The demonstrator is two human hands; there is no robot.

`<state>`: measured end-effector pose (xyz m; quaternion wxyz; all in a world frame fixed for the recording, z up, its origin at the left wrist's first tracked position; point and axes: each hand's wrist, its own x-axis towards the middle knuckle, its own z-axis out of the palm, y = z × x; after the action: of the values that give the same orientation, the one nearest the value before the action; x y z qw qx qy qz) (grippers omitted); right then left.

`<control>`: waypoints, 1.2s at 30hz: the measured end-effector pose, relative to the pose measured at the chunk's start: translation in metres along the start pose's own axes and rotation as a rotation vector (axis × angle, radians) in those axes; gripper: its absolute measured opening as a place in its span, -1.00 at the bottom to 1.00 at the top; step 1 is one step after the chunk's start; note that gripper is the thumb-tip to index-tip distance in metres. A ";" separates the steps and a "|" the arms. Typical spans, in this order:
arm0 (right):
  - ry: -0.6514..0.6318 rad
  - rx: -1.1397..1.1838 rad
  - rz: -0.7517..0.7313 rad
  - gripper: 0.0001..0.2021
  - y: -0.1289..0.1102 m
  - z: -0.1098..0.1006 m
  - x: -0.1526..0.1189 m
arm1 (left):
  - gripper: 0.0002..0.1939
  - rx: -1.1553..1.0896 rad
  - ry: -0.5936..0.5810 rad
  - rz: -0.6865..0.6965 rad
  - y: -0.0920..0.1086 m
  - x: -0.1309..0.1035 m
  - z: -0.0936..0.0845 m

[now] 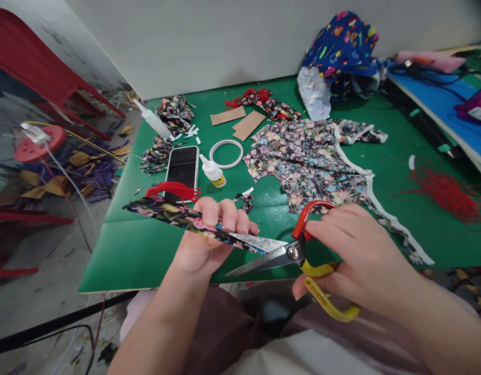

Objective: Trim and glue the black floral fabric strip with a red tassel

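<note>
My left hand grips a folded strip of black floral fabric, which slants down to the right above the table's front edge. A red thread tassel lies along the strip's far left end. In my right hand are scissors with one red and one yellow handle. Their blades are spread, and the upper one lies against the strip's right end, close to my left fingers. Whether it has cut into the fabric I cannot tell. A larger piece of floral fabric with a white-taped edge lies beyond my hands.
On the green table lie a phone, a small glue bottle, a roll of white tape, cardboard pieces and loose red thread. A white squeeze bottle leans on fabric scraps. Blue printed cloth sits behind.
</note>
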<state>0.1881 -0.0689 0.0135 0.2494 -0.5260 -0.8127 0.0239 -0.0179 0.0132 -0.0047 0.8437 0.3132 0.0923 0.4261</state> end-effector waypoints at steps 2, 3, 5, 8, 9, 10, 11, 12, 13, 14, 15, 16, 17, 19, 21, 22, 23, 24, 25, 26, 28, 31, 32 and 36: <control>-0.010 0.002 0.001 -0.47 0.000 0.000 0.000 | -0.85 0.000 0.007 -0.002 0.000 0.000 0.000; -0.018 0.002 0.005 -0.47 0.000 0.000 0.001 | -0.85 -0.002 0.010 -0.003 0.000 0.001 0.000; -0.028 0.000 0.011 -0.48 0.000 0.000 0.001 | -0.85 -0.005 0.019 -0.004 0.000 0.001 0.000; -0.021 -0.004 0.012 -0.48 0.000 0.000 0.001 | -0.85 -0.009 0.023 -0.007 0.000 0.001 0.000; -0.017 -0.007 0.010 -0.49 0.000 -0.001 0.000 | -0.84 -0.010 0.025 -0.007 0.000 0.001 0.000; -0.016 -0.012 0.009 -0.49 -0.001 -0.001 0.000 | -0.84 -0.013 0.026 -0.006 0.001 0.001 0.001; -0.014 -0.017 0.009 -0.49 -0.001 -0.001 0.000 | -0.84 -0.014 0.025 -0.007 0.001 0.001 0.001; -0.011 -0.020 0.009 -0.50 -0.001 -0.001 0.000 | -0.85 -0.015 0.024 -0.006 0.001 0.001 0.001; -0.007 -0.023 0.008 -0.50 -0.001 -0.001 0.000 | -0.85 -0.015 0.024 -0.007 0.001 0.001 0.001; -0.003 -0.025 0.008 -0.50 -0.001 -0.002 -0.001 | -0.85 -0.015 0.023 -0.007 0.001 0.001 0.001; 0.002 -0.027 0.007 -0.50 -0.001 -0.002 0.000 | -0.85 -0.016 0.022 -0.006 0.001 0.001 0.001; 0.004 -0.028 0.005 -0.50 -0.001 -0.002 0.000 | -0.85 -0.018 0.023 -0.005 0.001 0.001 0.001; 0.004 -0.029 0.004 -0.50 -0.001 -0.001 0.000 | -0.85 -0.021 0.025 -0.004 0.001 0.000 0.001; -0.002 -0.032 0.003 -0.50 -0.001 -0.002 0.000 | -0.84 -0.028 0.032 -0.003 0.001 0.000 0.001; -0.009 -0.035 0.004 -0.52 -0.001 -0.002 0.000 | -0.83 -0.036 0.043 -0.004 0.000 0.000 0.001; -0.010 -0.037 0.006 -0.54 -0.001 -0.002 0.000 | -0.82 -0.040 0.047 -0.005 0.000 0.000 0.001; -0.011 -0.038 0.009 -0.56 -0.001 -0.002 -0.001 | -0.82 -0.044 0.051 -0.006 0.001 0.000 0.001; -0.009 -0.038 0.009 -0.58 -0.001 -0.002 -0.001 | -0.82 -0.046 0.051 -0.008 0.001 0.000 0.001; -0.007 -0.036 0.009 -0.61 -0.001 -0.002 -0.001 | -0.82 -0.048 0.050 -0.010 0.001 0.001 0.001; -0.005 -0.036 0.009 -0.62 -0.001 -0.002 -0.001 | -0.82 -0.048 0.050 -0.010 0.001 0.001 0.001; 0.004 -0.037 0.006 -0.64 -0.001 -0.002 0.000 | -0.81 -0.046 0.057 -0.011 0.002 0.001 0.002; 0.012 -0.041 0.002 -0.60 -0.002 -0.002 0.000 | -0.81 -0.040 0.061 -0.013 0.002 0.002 0.002; 0.013 -0.044 0.003 -0.58 -0.002 -0.002 0.000 | -0.81 -0.038 0.059 -0.013 0.002 0.002 0.003; 0.011 -0.054 0.001 -0.55 -0.002 -0.002 0.000 | -0.81 -0.039 0.059 -0.013 0.002 0.002 0.004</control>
<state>0.1870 -0.0700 0.0161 0.2396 -0.5329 -0.8115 -0.0011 -0.0162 0.0138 -0.0007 0.8492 0.2836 0.1107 0.4315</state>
